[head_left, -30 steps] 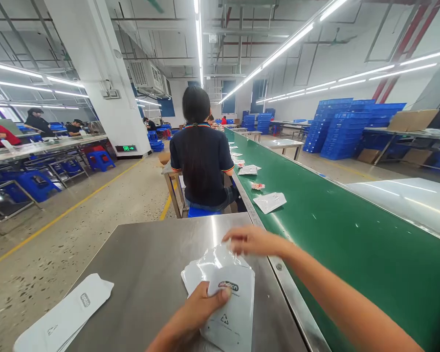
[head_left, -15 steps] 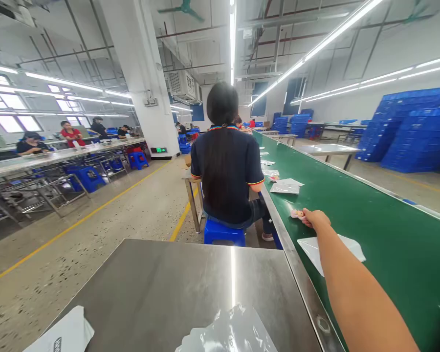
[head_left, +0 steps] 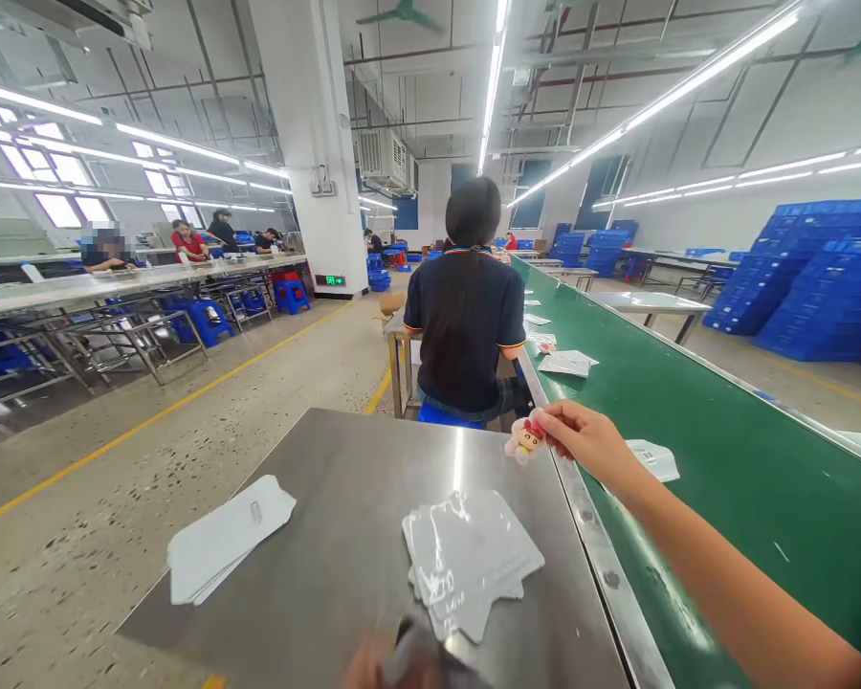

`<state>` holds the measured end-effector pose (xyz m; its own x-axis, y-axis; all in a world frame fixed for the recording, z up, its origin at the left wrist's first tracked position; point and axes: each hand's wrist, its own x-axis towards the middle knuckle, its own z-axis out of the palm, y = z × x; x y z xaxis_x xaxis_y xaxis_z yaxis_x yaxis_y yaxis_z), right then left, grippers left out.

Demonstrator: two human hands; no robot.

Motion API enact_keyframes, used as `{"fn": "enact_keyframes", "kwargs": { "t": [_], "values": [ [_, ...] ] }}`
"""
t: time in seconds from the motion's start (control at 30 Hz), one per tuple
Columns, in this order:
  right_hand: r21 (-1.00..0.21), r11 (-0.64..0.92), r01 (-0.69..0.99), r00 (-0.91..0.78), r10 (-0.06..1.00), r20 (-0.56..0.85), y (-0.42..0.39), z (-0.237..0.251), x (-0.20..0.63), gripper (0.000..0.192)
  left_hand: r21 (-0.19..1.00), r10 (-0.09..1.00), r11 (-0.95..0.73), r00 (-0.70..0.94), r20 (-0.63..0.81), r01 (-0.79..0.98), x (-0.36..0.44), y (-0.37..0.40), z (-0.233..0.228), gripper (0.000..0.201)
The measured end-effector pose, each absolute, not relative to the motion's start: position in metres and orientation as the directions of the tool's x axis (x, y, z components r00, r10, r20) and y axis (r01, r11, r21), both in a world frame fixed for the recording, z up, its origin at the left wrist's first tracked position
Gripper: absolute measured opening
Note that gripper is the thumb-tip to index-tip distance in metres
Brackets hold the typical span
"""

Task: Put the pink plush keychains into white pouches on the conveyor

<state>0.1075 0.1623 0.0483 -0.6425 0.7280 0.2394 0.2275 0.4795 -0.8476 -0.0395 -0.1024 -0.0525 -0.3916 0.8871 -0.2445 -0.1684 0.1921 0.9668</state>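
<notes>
Between thumb and fingers of my right hand (head_left: 570,431) is a small pink cartoon figure (head_left: 525,440) with a red bow, perhaps a flat charm or little doll. It hangs over the metal table's right edge, beside the green conveyor belt. My left hand (head_left: 373,662) is smeared by motion at the bottom edge, next to a dark grey blurred thing (head_left: 423,651); whether it grips this I cannot tell. A stack of shiny clear-white plastic bags (head_left: 466,555) lies on the table (head_left: 330,555). To its left rests a pile of white printed sleeves (head_left: 230,536).
The green belt (head_left: 732,459) runs along the right, with a white packet (head_left: 652,459) near my forearm and other packets (head_left: 566,363) further ahead. A person in a dark shirt (head_left: 466,325) sits in front. Blue crates (head_left: 818,287) are stacked at far right.
My right hand has lifted the pink figure off the belt and brought it left to the table's edge. My left hand has come into view at the bottom. The view has tilted down.
</notes>
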Motion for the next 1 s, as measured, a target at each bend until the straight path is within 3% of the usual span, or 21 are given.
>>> {"fn": "enact_keyframes", "kwargs": {
  "t": [0.23, 0.4, 0.47, 0.57, 0.67, 0.87, 1.0],
  "values": [
    [-0.926, 0.362, 0.106, -0.637, 0.74, 0.216, 0.011, 0.072, 0.154, 0.031, 0.996, 0.959, 0.013, -0.283, 0.013, 0.09, -0.009, -0.124, -0.033, 0.022],
    [-0.91, 0.392, 0.132, -0.722, 0.667, 0.182, -0.033, 0.067, 0.168, 0.028, 0.983, 0.954, 0.025, -0.299, 0.031, 0.181, 0.014, -0.143, -0.027, 0.021],
    [-0.845, 0.498, 0.197, -0.76, 0.622, 0.189, -0.043, 0.066, 0.172, 0.027, 0.97, 0.947, 0.036, -0.318, 0.044, 0.242, 0.018, -0.151, -0.03, 0.021],
    [-0.624, 0.715, 0.316, -0.797, 0.557, 0.235, -0.053, 0.067, 0.176, 0.024, 0.963, 0.944, 0.061, -0.328, 0.03, 0.264, 0.021, -0.16, -0.034, 0.022],
    [-0.444, 0.826, 0.346, -0.853, 0.474, 0.218, -0.059, 0.065, 0.179, 0.023, 0.976, 0.958, 0.077, -0.285, -0.016, 0.204, 0.024, -0.165, -0.033, 0.023],
    [-0.346, 0.93, 0.12, -0.954, 0.205, 0.22, -0.066, 0.054, 0.186, 0.024, 0.997, 0.988, -0.049, -0.144, 0.058, 0.065, 0.038, -0.17, -0.022, 0.033],
    [-0.343, 0.926, 0.156, -0.973, 0.203, 0.107, -0.074, 0.043, 0.195, 0.021, 0.956, 0.981, -0.046, -0.169, 0.098, 0.288, 0.056, -0.164, -0.025, 0.022]
  ]
}}
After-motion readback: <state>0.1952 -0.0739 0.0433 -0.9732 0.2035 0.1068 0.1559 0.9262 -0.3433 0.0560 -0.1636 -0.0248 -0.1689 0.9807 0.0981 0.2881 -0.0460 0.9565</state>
